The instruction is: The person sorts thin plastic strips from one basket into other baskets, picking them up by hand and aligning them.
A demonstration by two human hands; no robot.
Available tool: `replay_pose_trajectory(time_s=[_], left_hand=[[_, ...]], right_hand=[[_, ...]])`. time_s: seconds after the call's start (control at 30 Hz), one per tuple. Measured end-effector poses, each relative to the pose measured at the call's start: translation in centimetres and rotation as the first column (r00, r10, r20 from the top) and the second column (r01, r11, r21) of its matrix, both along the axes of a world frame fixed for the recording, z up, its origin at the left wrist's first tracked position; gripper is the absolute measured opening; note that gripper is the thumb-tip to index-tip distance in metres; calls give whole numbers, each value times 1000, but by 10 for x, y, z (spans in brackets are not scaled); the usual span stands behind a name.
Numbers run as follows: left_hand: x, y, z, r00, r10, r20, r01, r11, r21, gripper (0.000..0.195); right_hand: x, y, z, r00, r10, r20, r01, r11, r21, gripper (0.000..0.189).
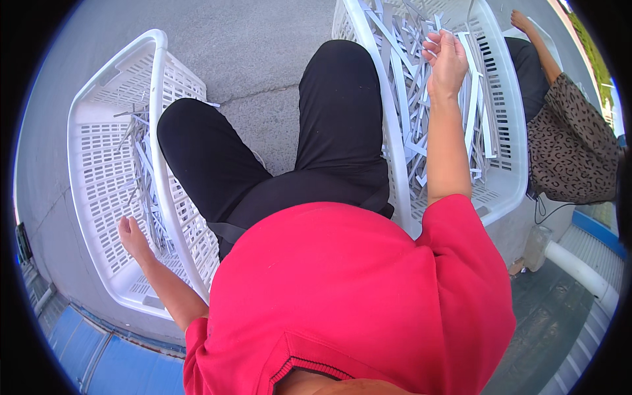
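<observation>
My right hand (pixel 447 64) is over a white plastic basket (pixel 511 148) on my right. Its fingers are loosely curled and slightly apart, with no strip plainly held. Beneath it lies a tangled heap of thin white and grey strips (pixel 402 94), their material unclear. On my left, my left hand (pixel 134 242) hangs over a second white slatted basket (pixel 106 163). The fingers point away and are partly hidden, so a hold cannot be made out. A smaller heap of similar strips (pixel 148 173) lies along that basket's inner side.
My knees in black trousers (pixel 340 98) stand between the baskets on concrete ground (pixel 256 54). A person in a leopard-print top (pixel 568 148) sits beyond the right basket. A dark cable (pixel 543 212) and a white pipe (pixel 575 266) lie at the right; blue panels (pixel 133 365) lie at the lower left.
</observation>
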State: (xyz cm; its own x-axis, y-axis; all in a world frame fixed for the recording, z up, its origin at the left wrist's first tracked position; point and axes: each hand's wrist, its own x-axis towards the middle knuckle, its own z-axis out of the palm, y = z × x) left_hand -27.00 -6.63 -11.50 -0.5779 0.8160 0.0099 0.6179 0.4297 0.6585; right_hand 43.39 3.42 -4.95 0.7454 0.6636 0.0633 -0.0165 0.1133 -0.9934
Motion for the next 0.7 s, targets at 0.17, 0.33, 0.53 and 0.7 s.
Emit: replay_pose_trajectory(time_s=[0.17,0.33,0.53,0.7], left_hand=[[56,21,-1,957,19,288,10,995,-99,45],[87,44,-12,926,-89,367,163,971,-178,42],[111,46,-3,904,-96,416,172,974,-149,34],[107,47,-7,912,-66,406,149,973,-175,35]], right_hand=[[62,-37,-73,964,-267,-14,250,918,-307,28],[109,-86,-160,848,-125,514,480,593,-647,44],[124,-144,-145,772,-10,635,629,145,-763,67],[139,-169,-148,875,22,485,485,-40,-874,80]])
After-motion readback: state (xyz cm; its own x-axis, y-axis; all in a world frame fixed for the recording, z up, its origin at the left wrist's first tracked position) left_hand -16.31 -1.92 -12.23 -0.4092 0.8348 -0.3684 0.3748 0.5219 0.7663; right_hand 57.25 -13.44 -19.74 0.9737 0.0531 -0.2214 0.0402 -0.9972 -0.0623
